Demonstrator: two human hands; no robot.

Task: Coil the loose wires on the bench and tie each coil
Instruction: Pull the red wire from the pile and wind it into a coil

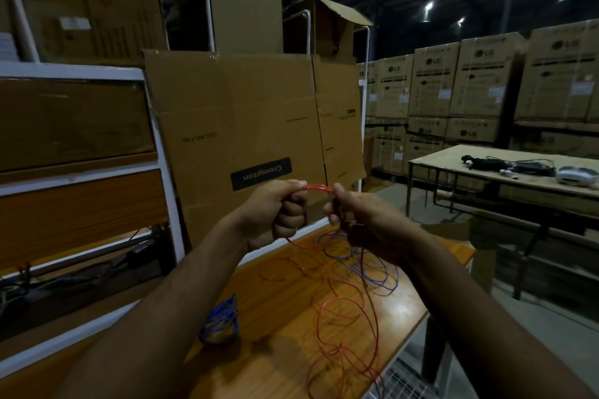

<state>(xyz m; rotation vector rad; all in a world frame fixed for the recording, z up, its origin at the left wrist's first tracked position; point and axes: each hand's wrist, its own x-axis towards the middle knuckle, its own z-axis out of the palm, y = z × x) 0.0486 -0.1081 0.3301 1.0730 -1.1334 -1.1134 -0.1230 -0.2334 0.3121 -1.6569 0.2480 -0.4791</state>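
Both hands are raised above the wooden bench (285, 356). My left hand (278, 210) is curled into a fist around a red wire (319, 188), and my right hand (353, 214) pinches the same wire a short span away. The red wire trails down from the hands into loose loops (343, 327) on the bench. A loose blue wire (372, 272) lies tangled among the red loops below my right hand. A blue coil (220, 321) sits on the bench at the left, apart from the loose wires.
A flattened Crompton cardboard box (246, 126) stands behind the bench. White-framed shelving (162, 155) rises at the left. A second table (505, 172) with black cables and a grey device is at the right, before stacked cartons (486, 81).
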